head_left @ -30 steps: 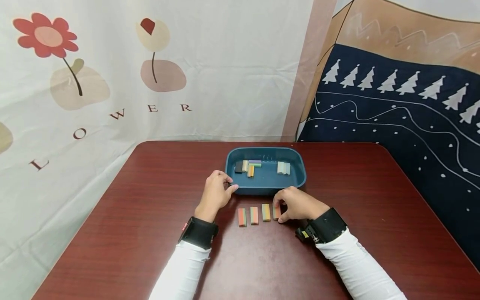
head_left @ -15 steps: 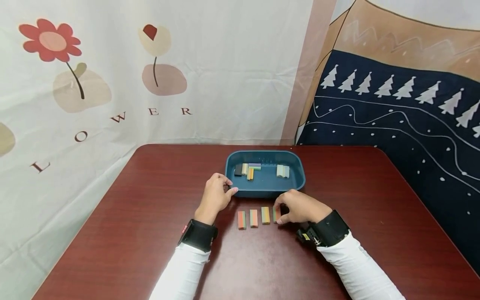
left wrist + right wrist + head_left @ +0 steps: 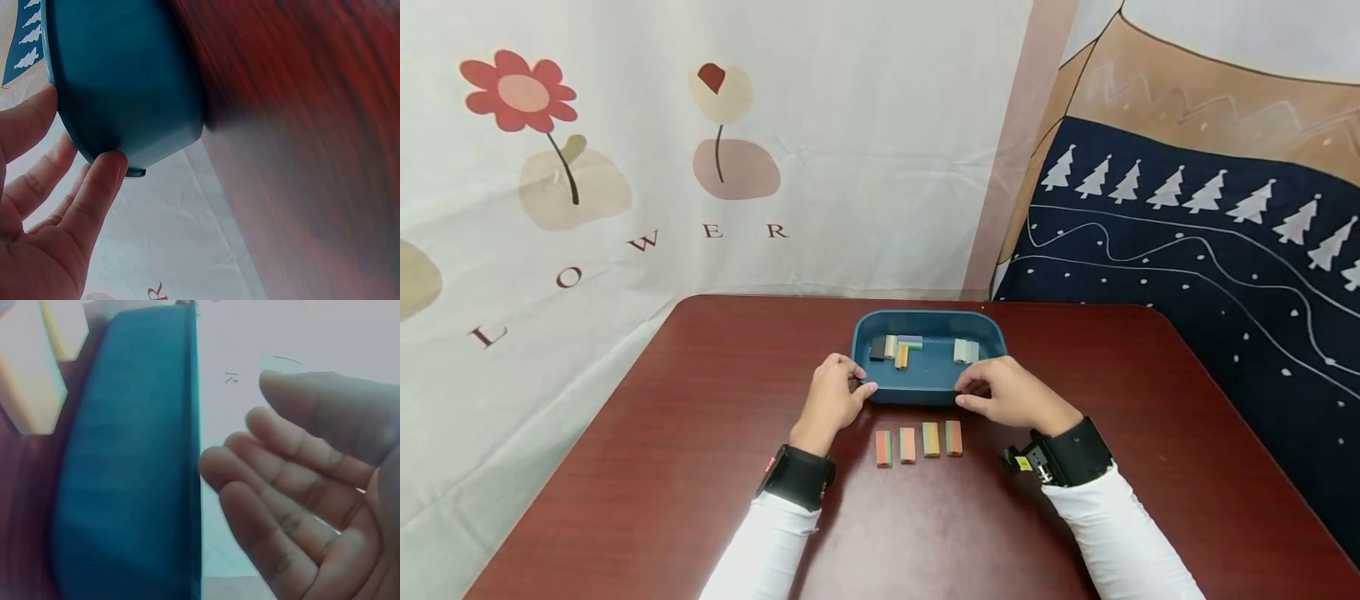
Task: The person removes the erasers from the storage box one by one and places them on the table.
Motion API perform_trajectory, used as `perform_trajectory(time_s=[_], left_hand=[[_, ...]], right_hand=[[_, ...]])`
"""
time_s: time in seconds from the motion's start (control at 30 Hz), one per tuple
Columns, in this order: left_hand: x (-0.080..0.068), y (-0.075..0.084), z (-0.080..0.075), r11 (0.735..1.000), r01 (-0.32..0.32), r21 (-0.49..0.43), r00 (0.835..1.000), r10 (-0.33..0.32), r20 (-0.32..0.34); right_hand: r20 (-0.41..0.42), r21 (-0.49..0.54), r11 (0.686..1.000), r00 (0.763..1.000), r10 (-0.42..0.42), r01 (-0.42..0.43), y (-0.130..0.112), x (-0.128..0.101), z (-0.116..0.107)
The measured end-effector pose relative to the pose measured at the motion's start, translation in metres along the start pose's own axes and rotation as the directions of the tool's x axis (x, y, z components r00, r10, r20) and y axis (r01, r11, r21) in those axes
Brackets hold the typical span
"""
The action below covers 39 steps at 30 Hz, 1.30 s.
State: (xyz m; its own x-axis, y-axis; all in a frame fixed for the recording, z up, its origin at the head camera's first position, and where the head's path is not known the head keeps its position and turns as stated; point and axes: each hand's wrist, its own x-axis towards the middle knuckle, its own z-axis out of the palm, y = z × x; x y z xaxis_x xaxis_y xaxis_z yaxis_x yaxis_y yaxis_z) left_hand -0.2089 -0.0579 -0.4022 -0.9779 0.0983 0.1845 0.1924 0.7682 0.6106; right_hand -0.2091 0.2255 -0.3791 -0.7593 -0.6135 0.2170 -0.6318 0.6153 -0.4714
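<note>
A dark blue rectangular tray stands on the table, with several small striped blocks inside. At its front left corner my left hand holds the rim, with fingertips against the edge in the left wrist view. My right hand hovers by the front right rim with fingers loosely bent and nothing in them, as the right wrist view confirms. In front of the tray several striped blocks stand in a row, from a red and green block on the left to an orange and green block on the right.
Inside the tray lie a black block, a yellow-orange block and pale blocks at the right. The reddish-brown table ends at a back edge below a printed flower curtain and a dark blue tree-patterned cloth.
My right hand has let go of the rightmost block in the row and moved up toward the tray's front rim. My left hand stays at the tray's corner. The head view has tilted up slightly.
</note>
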Motion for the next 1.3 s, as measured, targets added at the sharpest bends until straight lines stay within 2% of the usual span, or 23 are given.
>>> perform_trajectory(time_s=[0.17,0.27,0.5,0.67,0.8,1.0,1.13,1.2,1.3], left_hand=[[0.001,0.000,0.002,1.000,0.000,-0.011,1.000,0.000,0.007],[0.002,0.000,0.003,1.000,0.007,-0.011,1.000,-0.007,0.009],[0.004,-0.001,0.002,1.000,0.007,0.001,1.000,-0.007,0.023],[0.003,-0.001,0.003,1.000,0.006,-0.004,1.000,-0.006,0.020],[0.002,-0.001,0.003,1.000,0.013,-0.007,1.000,-0.013,0.016],[-0.001,0.000,0.003,1.000,0.003,-0.001,1.000,-0.003,0.012],[-0.002,-0.001,0.003,1.000,0.005,0.000,1.000,-0.005,0.014],[-0.002,-0.001,0.003,1.000,0.001,0.000,1.000,-0.001,0.016],[-0.001,-0.001,0.002,1.000,-0.009,0.001,1.000,0.009,0.012]], right_hand=[[-0.063,0.016,1.000,0.998,0.017,-0.016,0.007,0.016,-0.014],[-0.061,0.020,0.999,0.997,0.047,-0.046,0.013,0.031,-0.023],[0.031,-0.070,0.988,0.990,0.137,-0.134,0.034,0.067,-0.039],[0.132,-0.121,0.972,0.967,0.218,-0.203,0.040,0.089,-0.042],[0.229,-0.197,0.949,0.930,0.287,-0.244,0.041,0.105,-0.040],[0.337,-0.315,0.895,0.844,0.416,-0.316,0.043,0.118,-0.033],[0.375,-0.387,0.856,0.790,0.485,-0.342,0.049,0.120,-0.028],[0.384,-0.419,0.841,0.772,0.506,-0.343,0.052,0.120,-0.026],[0.385,-0.458,0.823,0.759,0.525,-0.336,0.057,0.121,-0.024]])
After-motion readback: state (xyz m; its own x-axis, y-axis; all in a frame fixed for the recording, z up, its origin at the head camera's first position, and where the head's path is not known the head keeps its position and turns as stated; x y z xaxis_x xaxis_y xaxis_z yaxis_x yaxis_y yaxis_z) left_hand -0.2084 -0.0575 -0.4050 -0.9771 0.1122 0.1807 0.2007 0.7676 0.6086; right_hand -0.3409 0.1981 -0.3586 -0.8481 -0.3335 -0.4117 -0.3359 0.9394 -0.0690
